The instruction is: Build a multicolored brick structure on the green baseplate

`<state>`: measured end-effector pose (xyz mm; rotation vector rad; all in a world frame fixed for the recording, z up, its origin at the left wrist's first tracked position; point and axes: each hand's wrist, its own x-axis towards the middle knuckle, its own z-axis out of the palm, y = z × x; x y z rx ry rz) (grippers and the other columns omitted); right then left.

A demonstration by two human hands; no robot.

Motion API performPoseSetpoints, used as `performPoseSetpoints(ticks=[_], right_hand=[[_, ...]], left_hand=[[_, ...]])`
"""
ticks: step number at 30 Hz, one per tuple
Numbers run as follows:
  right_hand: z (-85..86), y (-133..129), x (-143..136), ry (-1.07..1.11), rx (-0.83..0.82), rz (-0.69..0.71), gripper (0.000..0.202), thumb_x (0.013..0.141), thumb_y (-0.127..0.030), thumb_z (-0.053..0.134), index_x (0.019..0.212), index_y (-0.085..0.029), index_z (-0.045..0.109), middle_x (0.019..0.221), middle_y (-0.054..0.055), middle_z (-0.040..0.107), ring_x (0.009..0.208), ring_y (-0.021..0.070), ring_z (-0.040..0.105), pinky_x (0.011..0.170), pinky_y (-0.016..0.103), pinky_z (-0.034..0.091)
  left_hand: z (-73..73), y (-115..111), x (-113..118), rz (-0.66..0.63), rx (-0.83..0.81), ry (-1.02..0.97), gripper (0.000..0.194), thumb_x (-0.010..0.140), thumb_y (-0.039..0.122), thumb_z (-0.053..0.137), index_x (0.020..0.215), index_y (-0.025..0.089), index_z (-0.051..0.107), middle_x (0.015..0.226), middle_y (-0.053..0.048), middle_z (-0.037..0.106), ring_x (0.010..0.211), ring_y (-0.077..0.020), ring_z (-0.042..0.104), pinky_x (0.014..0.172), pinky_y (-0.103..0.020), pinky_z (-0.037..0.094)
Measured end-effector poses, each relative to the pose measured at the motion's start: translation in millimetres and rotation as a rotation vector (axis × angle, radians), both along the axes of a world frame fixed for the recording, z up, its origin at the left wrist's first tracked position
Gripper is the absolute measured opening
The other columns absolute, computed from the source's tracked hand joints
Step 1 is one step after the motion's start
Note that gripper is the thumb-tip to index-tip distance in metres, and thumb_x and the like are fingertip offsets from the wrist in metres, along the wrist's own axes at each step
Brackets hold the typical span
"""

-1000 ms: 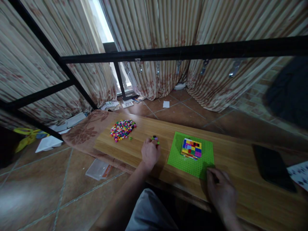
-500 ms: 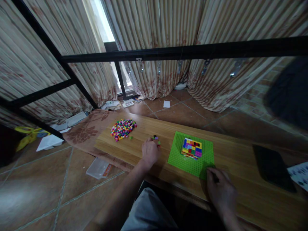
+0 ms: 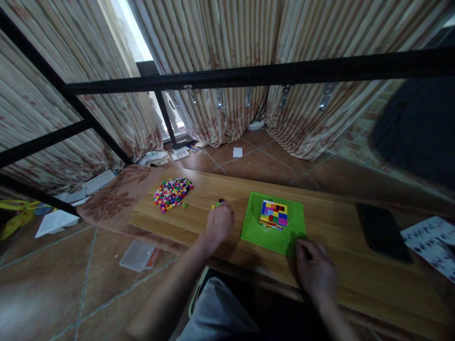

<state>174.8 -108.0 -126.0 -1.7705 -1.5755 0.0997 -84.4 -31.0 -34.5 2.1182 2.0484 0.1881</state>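
My left hand (image 3: 219, 223) is closed, its fingers bent down over a few loose toy bricks (image 3: 218, 204) on the wooden board. Its fingertips are hidden, so whatever they pinch does not show. My right hand (image 3: 316, 269) has its fingers curled, with thumb and forefinger at the near right corner of the green baseplate (image 3: 250, 229). On that plate stands a low block of multicoloured bricks (image 3: 273, 215), several layers high. To the left lies a large heap of small mixed-colour bricks (image 3: 172, 194), with one green brick (image 3: 185, 205) apart from it.
A dark flat tablet-like object (image 3: 384, 232) and a printed sheet (image 3: 428, 246) lie at the right. A clear plastic box (image 3: 137, 255) rests on the tiled floor. Beyond the board (image 3: 334, 208) runs a black metal rail (image 3: 227, 76) with hanging clips, before striped curtains.
The whole view has shifted, so things sit farther left. My left hand has moved over the loose bricks and covers more of them. My right hand stays at the baseplate corner.
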Motion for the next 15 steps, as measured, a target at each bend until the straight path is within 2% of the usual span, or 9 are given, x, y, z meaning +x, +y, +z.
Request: performPoseSetpoints(ticks=[3,6,10,15], right_hand=[[1.4,-0.3,-0.9,0.011,-0.002,0.008,0.037,0.09,-0.046,0.044,0.092,-0.018,0.068,0.096,0.009,0.068,0.083,0.0214,0.062,0.074,0.032,0.047],[2.6,-0.7,-1.9,0.004,0.002,-0.002,0.036,0.09,-0.045,0.044,0.092,-0.019,0.069,0.097,0.01,0.068,0.084,0.0219,0.062,0.074,0.033,0.046],[3.8,-0.7,-3.0,0.012,0.004,0.006,0.034,0.09,-0.043,0.045,0.092,-0.018,0.069,0.096,0.01,0.068,0.083,0.0211,0.062,0.073,0.032,0.046],[5.7,-0.1,-4.2,0.031,0.004,0.01,0.033,0.091,-0.042,0.045,0.09,-0.018,0.068,0.096,0.009,0.067,0.082,0.0201,0.061,0.072,0.031,0.046]], left_hand=[[-4.4,-3.0,8.2,-0.019,0.052,-0.285,0.019,0.087,0.023,0.05,0.086,0.017,0.068,0.084,-0.006,0.071,0.079,-0.0175,0.065,0.07,-0.025,0.047],[-15.6,-4.0,19.2,-0.067,0.064,-0.641,0.017,0.084,0.021,0.053,0.078,0.017,0.068,0.076,-0.003,0.069,0.07,-0.0143,0.062,0.063,-0.023,0.045],[-27.6,-6.9,36.8,-0.06,0.028,-0.981,0.013,0.081,0.02,0.056,0.087,0.016,0.067,0.071,-0.001,0.066,0.065,-0.0123,0.06,0.059,-0.021,0.045],[-25.9,-10.5,54.1,-0.001,-0.079,-1.175,0.023,0.082,0.022,0.054,0.101,0.016,0.066,0.063,0.002,0.061,0.055,-0.0105,0.056,0.05,-0.02,0.041]])
